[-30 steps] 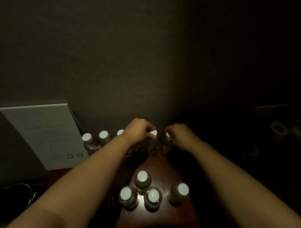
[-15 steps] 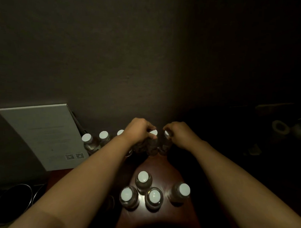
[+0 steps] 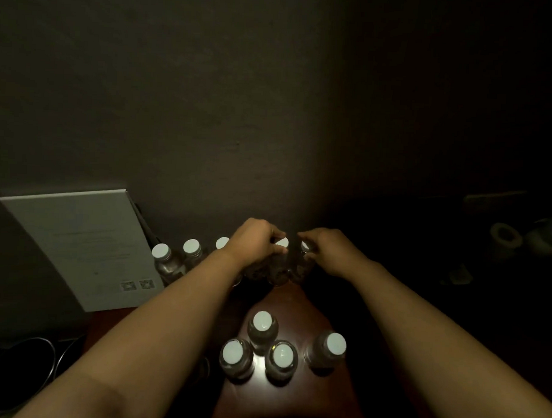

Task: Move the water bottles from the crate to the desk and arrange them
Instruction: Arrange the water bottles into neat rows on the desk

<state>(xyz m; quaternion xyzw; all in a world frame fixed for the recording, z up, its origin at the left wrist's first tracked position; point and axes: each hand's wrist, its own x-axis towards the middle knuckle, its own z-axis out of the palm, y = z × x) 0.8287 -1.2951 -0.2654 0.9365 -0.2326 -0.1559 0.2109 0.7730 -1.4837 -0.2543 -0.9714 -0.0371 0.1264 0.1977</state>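
Clear water bottles with white caps stand on a dark reddish desk (image 3: 299, 306). A row runs along the wall at the back: one bottle (image 3: 161, 252), a second (image 3: 191, 246), a third cap (image 3: 222, 243) partly behind my wrist. My left hand (image 3: 255, 239) is closed on the top of a bottle (image 3: 281, 242) in that row. My right hand (image 3: 325, 245) grips the neck of the bottle (image 3: 304, 246) beside it. Nearer me stands a cluster of several bottles (image 3: 263, 321). The crate is not in view.
A white printed sign (image 3: 79, 245) leans against the wall at the left. Dark round metal vessels (image 3: 15, 368) sit at the lower left. Dim objects, one a pale roll (image 3: 505, 235), lie in shadow at the right. The wall is close behind the row.
Both hands stay on the two back-row bottles, with only a slight shift. The near cluster has not moved.
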